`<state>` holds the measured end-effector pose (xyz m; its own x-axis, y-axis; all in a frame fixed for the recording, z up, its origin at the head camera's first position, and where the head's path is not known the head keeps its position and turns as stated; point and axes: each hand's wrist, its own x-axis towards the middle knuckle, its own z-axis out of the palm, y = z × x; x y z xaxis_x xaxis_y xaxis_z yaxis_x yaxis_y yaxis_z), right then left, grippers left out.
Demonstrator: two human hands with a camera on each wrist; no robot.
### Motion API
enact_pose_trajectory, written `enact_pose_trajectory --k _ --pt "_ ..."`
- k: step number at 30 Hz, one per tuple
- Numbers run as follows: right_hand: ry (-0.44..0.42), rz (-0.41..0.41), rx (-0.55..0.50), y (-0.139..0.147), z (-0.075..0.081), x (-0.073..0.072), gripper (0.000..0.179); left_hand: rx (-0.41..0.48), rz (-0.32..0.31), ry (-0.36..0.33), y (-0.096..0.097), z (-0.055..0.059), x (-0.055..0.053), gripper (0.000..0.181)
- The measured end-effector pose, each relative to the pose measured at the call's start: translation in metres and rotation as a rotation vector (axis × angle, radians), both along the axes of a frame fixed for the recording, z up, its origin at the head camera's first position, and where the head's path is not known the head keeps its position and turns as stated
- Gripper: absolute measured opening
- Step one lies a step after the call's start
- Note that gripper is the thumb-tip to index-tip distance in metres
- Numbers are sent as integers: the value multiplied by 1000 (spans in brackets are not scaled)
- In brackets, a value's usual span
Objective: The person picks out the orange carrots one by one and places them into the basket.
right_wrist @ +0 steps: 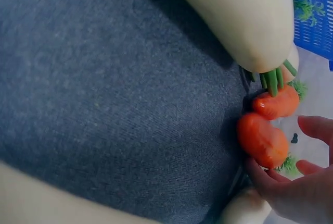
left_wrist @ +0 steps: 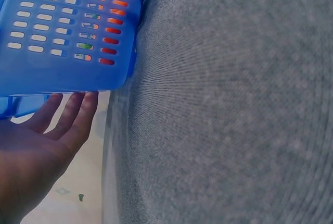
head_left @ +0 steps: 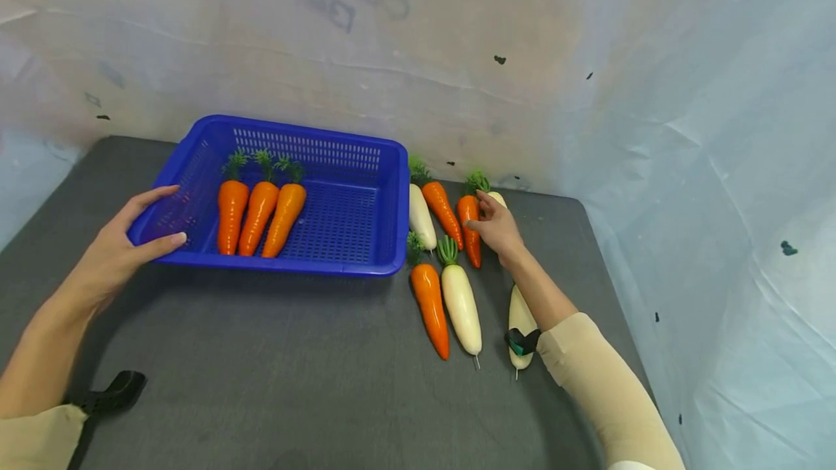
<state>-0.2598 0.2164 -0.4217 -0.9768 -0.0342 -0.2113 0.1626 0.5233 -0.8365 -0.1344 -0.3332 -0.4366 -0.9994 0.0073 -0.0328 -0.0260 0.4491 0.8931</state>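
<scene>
A blue plastic basket (head_left: 346, 268) holds three orange carrots (head_left: 260, 217) with green tops, side by side in its left half. My left hand (head_left: 127, 234) grips the basket's left end, thumb over the front corner and fingers at the side rim. In the left wrist view the fingertips (left_wrist: 89, 99) are right at the basket's edge. My right hand (head_left: 498, 225) reaches over a carrot (head_left: 472, 241) right of the basket. In the right wrist view its lower fingers are at that carrot's side, while the thumb (right_wrist: 315, 127) stands apart from it.
Right of the basket lie two more carrots, a front one (head_left: 429, 303) and a back one (head_left: 443, 212). White radishes lie among them: one at the front (head_left: 461, 307), one (head_left: 421, 216) beside the basket, one (head_left: 521, 310) under the right forearm. Pale sheeting (head_left: 457, 107) stands behind the grey table (head_left: 294, 368).
</scene>
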Motion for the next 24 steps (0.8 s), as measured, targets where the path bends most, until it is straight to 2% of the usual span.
enact_pose_trajectory --k 9,17,20,24 --pt "-30 106 158 -7 -2 -9 79 1 0 6 -2 -1 3 72" --pt "-16 130 258 -9 -4 -14 81 19 -10 13 -2 -3 1 71" --pt "-2 134 258 -8 -4 -15 79 13 -7 19 -1 -1 2 71" --pt "-19 132 201 -5 -6 -15 75 15 -9 25 -1 0 3 70"
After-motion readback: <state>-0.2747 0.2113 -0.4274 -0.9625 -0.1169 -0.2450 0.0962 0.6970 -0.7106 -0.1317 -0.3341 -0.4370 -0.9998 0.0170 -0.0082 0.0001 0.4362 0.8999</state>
